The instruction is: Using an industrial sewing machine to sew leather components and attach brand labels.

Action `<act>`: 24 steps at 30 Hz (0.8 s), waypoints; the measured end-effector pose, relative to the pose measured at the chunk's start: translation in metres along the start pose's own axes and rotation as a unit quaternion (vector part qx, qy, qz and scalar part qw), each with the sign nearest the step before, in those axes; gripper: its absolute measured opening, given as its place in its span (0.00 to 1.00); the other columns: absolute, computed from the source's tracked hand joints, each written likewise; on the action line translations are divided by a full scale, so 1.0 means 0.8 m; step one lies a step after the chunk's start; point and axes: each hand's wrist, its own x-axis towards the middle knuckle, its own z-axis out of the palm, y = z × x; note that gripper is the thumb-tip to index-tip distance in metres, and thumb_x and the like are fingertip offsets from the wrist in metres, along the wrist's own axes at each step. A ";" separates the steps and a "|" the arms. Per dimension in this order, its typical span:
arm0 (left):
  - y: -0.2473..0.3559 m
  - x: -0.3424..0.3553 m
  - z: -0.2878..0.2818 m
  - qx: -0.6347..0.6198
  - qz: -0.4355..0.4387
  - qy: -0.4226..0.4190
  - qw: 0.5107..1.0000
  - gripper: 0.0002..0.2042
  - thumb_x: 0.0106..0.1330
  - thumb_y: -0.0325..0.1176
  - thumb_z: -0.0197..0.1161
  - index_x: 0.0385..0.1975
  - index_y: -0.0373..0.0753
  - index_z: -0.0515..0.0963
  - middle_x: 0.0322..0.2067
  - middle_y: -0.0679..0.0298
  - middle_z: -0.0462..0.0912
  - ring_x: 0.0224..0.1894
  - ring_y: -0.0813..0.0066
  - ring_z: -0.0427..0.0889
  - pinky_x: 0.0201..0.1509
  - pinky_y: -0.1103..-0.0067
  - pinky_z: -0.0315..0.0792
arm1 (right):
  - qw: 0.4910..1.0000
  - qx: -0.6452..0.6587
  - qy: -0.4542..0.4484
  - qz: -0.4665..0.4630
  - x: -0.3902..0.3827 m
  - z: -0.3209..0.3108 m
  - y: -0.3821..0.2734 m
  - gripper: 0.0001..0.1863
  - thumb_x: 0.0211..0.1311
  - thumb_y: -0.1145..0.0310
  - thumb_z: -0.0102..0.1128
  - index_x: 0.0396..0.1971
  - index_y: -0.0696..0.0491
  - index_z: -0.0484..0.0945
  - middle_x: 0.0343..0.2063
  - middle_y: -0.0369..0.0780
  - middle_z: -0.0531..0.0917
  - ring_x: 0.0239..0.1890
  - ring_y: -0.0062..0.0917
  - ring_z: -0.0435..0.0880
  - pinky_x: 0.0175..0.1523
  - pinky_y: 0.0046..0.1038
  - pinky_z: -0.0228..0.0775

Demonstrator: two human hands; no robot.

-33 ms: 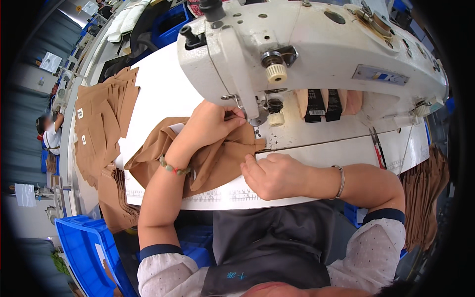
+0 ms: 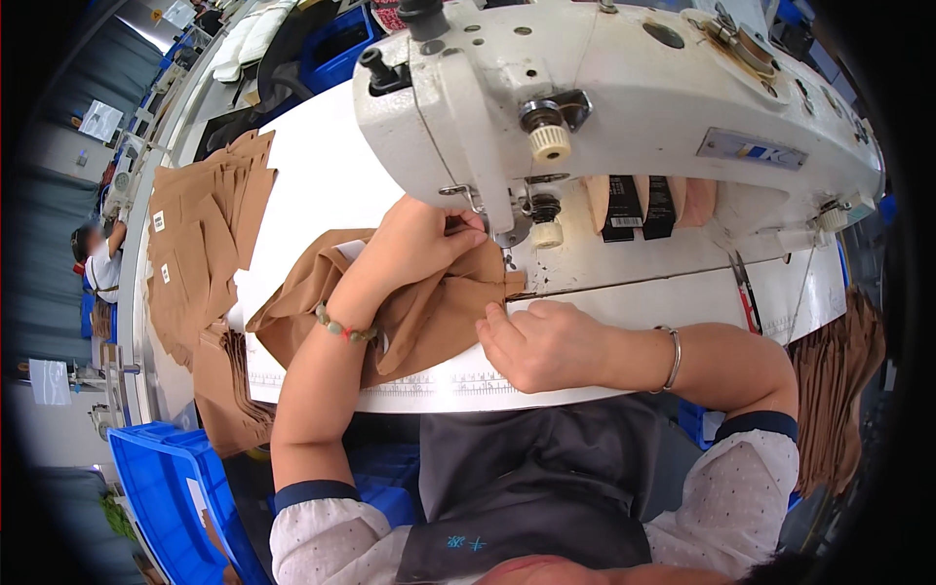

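Observation:
A white industrial sewing machine stands over its white table. A piece of brown fabric lies bunched left of the needle and presser foot, its edge reaching under the foot. My left hand rests over the fabric, fingers closed on its upper edge just left of the needle. My right hand, fingers curled, pinches the fabric's front edge just below the foot.
Brown cut pieces are piled left; more brown pieces hang right. Scissors lie on the table, near black-labelled packets under the machine arm. A blue bin stands lower left. A co-worker sits far left.

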 end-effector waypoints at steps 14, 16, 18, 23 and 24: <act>0.000 0.033 -0.008 0.090 0.003 0.004 0.996 0.19 0.62 0.36 0.74 0.50 0.35 0.81 0.49 0.56 0.85 0.50 0.60 0.82 0.57 0.70 0.74 | 0.996 -0.038 -0.062 0.051 -0.007 0.001 0.026 0.14 0.47 0.72 0.64 0.36 0.59 0.84 0.36 0.44 0.88 0.23 0.18 0.80 0.26 0.20 0.68; 0.000 0.034 -0.006 0.092 0.006 0.003 0.996 0.19 0.62 0.36 0.74 0.50 0.35 0.81 0.49 0.56 0.85 0.50 0.60 0.82 0.57 0.70 0.74 | 0.996 -0.032 -0.059 0.059 -0.007 0.002 0.025 0.14 0.47 0.73 0.64 0.36 0.59 0.84 0.35 0.43 0.88 0.23 0.18 0.80 0.26 0.20 0.68; 0.001 0.034 -0.007 0.057 0.018 0.014 0.998 0.18 0.62 0.35 0.73 0.49 0.35 0.81 0.48 0.56 0.85 0.49 0.60 0.82 0.56 0.69 0.75 | 0.996 -0.029 -0.054 0.065 -0.008 0.001 0.025 0.13 0.48 0.73 0.65 0.36 0.59 0.84 0.35 0.43 0.87 0.23 0.19 0.81 0.26 0.21 0.68; 0.002 0.029 -0.005 0.028 0.016 0.065 0.997 0.16 0.54 0.27 0.75 0.44 0.37 0.85 0.39 0.53 0.88 0.44 0.56 0.85 0.49 0.69 0.77 | 0.996 -0.019 -0.057 0.069 -0.007 0.005 0.028 0.14 0.47 0.72 0.65 0.36 0.58 0.84 0.34 0.42 0.87 0.24 0.19 0.81 0.26 0.21 0.68; 0.005 0.031 -0.005 0.023 0.021 0.077 0.997 0.16 0.53 0.27 0.75 0.43 0.37 0.85 0.39 0.52 0.88 0.44 0.55 0.86 0.48 0.69 0.78 | 0.995 -0.012 -0.061 0.076 -0.007 0.005 0.029 0.14 0.47 0.72 0.66 0.36 0.58 0.84 0.34 0.42 0.87 0.24 0.19 0.81 0.26 0.21 0.68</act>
